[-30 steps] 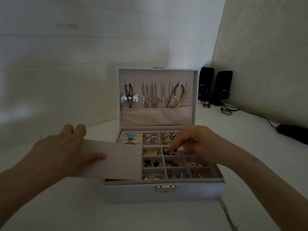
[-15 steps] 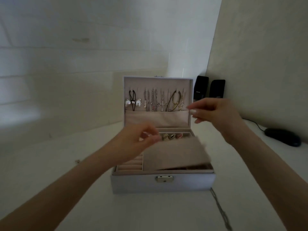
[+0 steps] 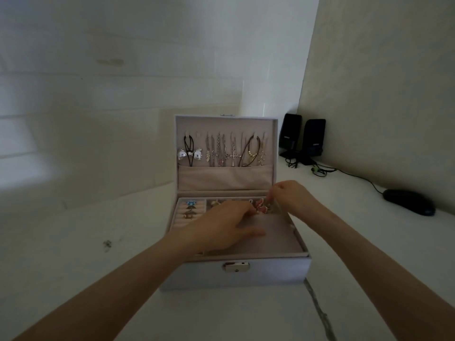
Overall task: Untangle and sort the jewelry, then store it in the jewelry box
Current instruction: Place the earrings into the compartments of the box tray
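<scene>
Jewelry box (image 3: 197, 274) looks nearly packed: our left hand (image 3: 216, 230) lies flat on the cover panel (image 3: 275, 237), and our right hand (image 3: 293, 195) pinches a pink piece (image 3: 261, 208) that next needs tucking down.

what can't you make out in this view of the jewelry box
All in the head view:
- What lies under the beige cover and the left hand resting on it.
- Whether the right hand pinches anything: its own curled fingers hide it.
- Lower ends of the necklaces: tucked behind the lid pocket.
- The loose chain: cut off by the bottom edge.
</scene>
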Action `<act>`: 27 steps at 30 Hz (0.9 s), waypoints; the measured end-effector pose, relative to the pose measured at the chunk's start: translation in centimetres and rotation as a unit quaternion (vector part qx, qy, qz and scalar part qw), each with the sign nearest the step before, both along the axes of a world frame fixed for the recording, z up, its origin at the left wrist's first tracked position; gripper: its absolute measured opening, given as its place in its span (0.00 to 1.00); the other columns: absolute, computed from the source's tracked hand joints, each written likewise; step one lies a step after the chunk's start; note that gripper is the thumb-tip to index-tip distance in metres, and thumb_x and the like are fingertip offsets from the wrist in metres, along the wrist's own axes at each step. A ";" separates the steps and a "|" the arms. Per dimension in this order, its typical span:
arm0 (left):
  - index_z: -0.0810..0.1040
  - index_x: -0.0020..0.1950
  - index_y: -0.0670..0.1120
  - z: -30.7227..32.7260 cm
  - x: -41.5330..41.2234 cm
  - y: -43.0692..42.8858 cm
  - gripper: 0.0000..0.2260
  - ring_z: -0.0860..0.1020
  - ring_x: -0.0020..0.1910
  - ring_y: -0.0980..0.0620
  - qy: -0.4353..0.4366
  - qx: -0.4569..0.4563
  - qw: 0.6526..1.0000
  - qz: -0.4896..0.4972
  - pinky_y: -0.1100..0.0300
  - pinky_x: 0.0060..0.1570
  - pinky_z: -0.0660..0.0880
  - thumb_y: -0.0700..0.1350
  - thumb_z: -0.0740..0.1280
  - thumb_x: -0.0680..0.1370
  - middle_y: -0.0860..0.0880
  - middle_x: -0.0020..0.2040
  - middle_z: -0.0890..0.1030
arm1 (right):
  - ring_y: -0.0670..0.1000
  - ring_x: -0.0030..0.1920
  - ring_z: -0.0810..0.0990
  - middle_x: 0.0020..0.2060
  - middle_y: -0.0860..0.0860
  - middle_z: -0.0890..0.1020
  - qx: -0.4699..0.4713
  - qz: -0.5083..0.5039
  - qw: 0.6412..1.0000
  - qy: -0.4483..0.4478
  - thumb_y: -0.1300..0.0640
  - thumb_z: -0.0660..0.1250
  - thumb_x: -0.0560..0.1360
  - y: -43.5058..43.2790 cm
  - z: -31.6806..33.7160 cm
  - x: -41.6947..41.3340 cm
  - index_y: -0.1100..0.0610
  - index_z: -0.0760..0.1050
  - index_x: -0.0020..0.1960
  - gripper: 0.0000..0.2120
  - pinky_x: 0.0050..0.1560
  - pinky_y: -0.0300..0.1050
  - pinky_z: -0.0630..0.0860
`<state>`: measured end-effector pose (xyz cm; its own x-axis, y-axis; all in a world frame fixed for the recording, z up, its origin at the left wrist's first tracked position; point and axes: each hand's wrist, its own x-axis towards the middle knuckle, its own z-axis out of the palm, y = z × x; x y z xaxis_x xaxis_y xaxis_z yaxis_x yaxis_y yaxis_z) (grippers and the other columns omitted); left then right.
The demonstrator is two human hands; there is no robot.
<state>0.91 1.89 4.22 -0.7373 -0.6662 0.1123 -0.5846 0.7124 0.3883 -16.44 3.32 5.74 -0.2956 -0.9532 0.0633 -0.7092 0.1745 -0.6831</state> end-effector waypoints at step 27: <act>0.79 0.48 0.46 -1.1 1.7 -2.4 0.08 0.76 0.45 0.59 0.247 -0.037 0.962 0.106 0.72 0.44 0.69 0.35 0.64 0.76 0.55 0.44 0.81 | 0.47 0.46 0.80 0.42 0.49 0.83 0.053 0.148 0.978 0.138 0.60 0.73 0.71 -1.8 0.0 -0.7 0.56 0.84 0.47 0.06 0.49 0.38 0.76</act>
